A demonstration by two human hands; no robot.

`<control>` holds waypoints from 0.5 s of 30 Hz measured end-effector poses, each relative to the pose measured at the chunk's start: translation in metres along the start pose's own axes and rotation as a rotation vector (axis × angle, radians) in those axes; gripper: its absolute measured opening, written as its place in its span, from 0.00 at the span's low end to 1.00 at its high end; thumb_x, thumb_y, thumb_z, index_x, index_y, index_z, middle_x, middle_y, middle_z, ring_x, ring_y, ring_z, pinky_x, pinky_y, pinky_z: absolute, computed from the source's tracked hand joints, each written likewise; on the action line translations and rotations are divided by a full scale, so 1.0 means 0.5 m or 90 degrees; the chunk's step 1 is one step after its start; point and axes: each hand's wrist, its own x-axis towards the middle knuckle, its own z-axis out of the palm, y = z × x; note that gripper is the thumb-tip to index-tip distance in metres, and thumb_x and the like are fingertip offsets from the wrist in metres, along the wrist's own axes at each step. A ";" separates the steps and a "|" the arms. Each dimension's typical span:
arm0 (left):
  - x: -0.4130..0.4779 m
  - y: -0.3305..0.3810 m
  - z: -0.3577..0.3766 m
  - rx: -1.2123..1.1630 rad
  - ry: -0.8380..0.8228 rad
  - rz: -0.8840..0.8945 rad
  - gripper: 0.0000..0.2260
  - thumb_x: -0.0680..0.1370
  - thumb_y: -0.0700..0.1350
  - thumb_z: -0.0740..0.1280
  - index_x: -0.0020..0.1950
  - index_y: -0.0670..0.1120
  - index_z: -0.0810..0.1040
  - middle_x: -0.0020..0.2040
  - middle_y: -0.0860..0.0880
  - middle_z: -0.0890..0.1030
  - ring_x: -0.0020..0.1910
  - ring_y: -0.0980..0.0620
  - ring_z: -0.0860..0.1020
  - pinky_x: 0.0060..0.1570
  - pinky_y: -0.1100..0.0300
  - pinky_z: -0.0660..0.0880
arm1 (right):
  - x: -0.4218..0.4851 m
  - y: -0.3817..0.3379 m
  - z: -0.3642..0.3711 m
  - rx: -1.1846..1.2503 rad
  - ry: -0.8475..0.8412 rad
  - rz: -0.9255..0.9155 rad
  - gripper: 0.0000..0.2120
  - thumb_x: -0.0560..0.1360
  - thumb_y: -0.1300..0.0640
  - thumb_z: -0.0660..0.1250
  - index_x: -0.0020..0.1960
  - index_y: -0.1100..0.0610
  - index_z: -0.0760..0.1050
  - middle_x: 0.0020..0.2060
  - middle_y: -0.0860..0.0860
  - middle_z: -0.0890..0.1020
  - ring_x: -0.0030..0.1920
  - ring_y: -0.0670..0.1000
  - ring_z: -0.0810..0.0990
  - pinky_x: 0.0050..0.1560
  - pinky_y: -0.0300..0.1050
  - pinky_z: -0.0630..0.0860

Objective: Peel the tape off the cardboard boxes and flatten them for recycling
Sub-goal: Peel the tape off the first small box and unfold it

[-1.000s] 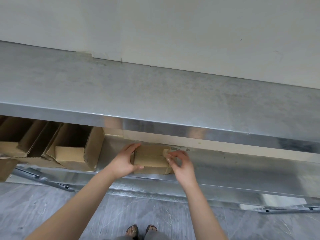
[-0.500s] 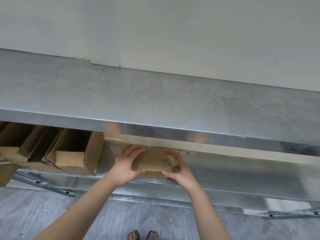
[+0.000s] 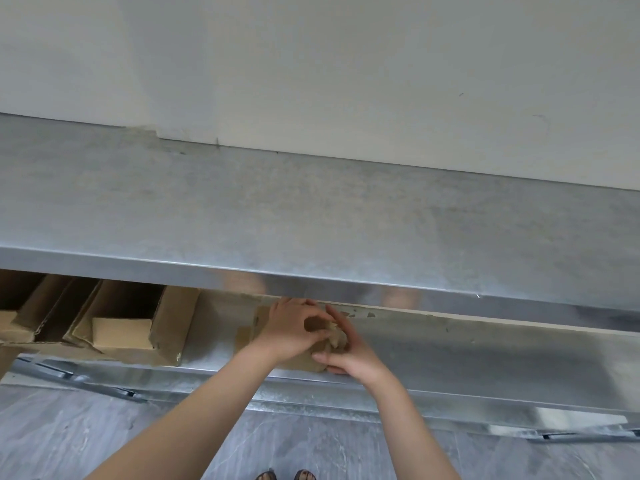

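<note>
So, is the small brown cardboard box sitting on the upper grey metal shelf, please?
No, the left hand and right hand grip the small brown cardboard box down at the lower metal shelf.

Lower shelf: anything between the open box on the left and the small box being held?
No. Head view shows only bare shelf between the open box and the small box that left hand and right hand grip.
</note>
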 end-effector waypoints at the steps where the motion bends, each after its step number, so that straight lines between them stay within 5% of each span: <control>1: 0.003 -0.001 0.003 -0.011 0.007 -0.001 0.08 0.72 0.61 0.68 0.50 0.67 0.79 0.55 0.63 0.78 0.60 0.56 0.70 0.65 0.56 0.62 | 0.001 0.002 0.000 0.006 0.002 0.005 0.45 0.64 0.53 0.80 0.72 0.34 0.61 0.61 0.42 0.78 0.55 0.45 0.82 0.50 0.50 0.82; 6: 0.004 -0.012 0.015 -0.026 0.047 -0.010 0.06 0.70 0.60 0.70 0.36 0.64 0.75 0.42 0.63 0.79 0.50 0.55 0.76 0.58 0.54 0.69 | 0.001 -0.001 0.006 0.025 0.026 0.018 0.41 0.67 0.58 0.78 0.71 0.35 0.63 0.61 0.42 0.78 0.57 0.46 0.81 0.50 0.49 0.83; 9: 0.000 -0.008 0.011 -0.046 0.061 0.004 0.05 0.73 0.53 0.70 0.37 0.56 0.77 0.37 0.60 0.78 0.44 0.55 0.76 0.52 0.57 0.70 | 0.000 -0.007 0.009 0.020 0.041 0.013 0.40 0.67 0.60 0.77 0.70 0.35 0.64 0.61 0.41 0.77 0.57 0.46 0.80 0.53 0.54 0.82; 15: -0.028 -0.069 -0.048 -0.044 0.059 -0.031 0.07 0.73 0.48 0.70 0.40 0.47 0.76 0.38 0.55 0.76 0.39 0.58 0.72 0.38 0.66 0.66 | -0.012 -0.018 0.008 -0.045 0.002 0.004 0.39 0.72 0.55 0.75 0.72 0.31 0.59 0.62 0.33 0.69 0.58 0.37 0.76 0.51 0.48 0.81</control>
